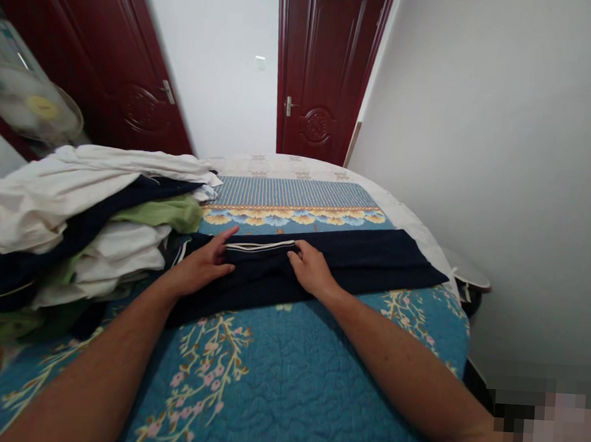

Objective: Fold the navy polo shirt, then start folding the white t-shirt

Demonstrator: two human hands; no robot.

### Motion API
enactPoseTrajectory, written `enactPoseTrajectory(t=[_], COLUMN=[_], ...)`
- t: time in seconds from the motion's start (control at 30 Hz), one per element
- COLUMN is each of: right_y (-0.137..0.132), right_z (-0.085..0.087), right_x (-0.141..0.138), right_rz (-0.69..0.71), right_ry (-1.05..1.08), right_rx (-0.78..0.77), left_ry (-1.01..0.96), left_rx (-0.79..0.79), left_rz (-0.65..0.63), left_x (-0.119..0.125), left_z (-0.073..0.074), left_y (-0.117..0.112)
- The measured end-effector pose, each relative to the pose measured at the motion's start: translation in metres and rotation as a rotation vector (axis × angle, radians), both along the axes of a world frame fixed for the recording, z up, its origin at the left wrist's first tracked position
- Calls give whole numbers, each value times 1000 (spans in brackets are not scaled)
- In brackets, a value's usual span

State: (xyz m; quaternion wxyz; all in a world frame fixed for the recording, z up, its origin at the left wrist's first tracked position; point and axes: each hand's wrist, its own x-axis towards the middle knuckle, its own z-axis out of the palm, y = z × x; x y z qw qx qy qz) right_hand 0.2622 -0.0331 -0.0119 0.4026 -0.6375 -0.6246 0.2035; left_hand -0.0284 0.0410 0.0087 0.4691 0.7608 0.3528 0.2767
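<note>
Pinching 1 navy garment [373, 259]: right fingers [308, 252] | left fingers [222, 238]: spread apart | clothes pile [118, 247]: 1 | doors [330, 63]: 2

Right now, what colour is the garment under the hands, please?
The garment is mostly dark navy: head view.

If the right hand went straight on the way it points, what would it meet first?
Likely more of the navy garment: the right hand is at its white trim, so the narrow strip behind that comes first, then the floral band of the blue cover. Height over the cloth is unclear.
</note>
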Motion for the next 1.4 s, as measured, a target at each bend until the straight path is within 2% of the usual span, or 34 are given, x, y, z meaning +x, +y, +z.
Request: enactPoseTrajectory(t=[0.1,0.2,0.3,0.4,0.53,0.6,0.7,0.8,0.93,1.03,1.1,1.17,1.27,1.33,1.4], right_y=[0,-1,-3,-6,-4,-2,0,-3,-10,-16,-20,-23,-23,-20,-17], right_z=[-3,-4,-4,-4,-5,-6,-5,-1,8,13,16,19,24,26,26], right_x=[1,1,0,-1,-2,-2,0,1,-3,-7,-9,-10,-3,13,39], right_rz=[-5,-13,-37,-32,75,84,76,98,75,70,77,89,80,22,-65], right_ry=[-44,-171,-295,-312,-176,-114,-128,-302,-572,-665,-676,-659,-617,-623,-655], right_rx=[-4,-13,-34,-12,215,279,186,-10,-172,-197,-197,-188,-116,-62,-60], left_ry=[58,89,123,185,222,246,332,442,632,822,879,822,679,646,661], left_rx=[-4,71,152,217,305,321,333,389,493,587,684,790,866,857,832], left_rz=[173,320,362,355,413,457,468,490,450,438,464,456,327,202,95], left_x=[5,10,12,15,23,26,25,21,19,20,23,31,53,71,86], left_z=[-4,-10,-12,-11,-8,-8,-8,-10,-9,-2,6,13,15,9,-1], left_y=[1,5,5,-1,-9,-10,-6,-2,-3,-12,-18,-21,-22,-21,-20])
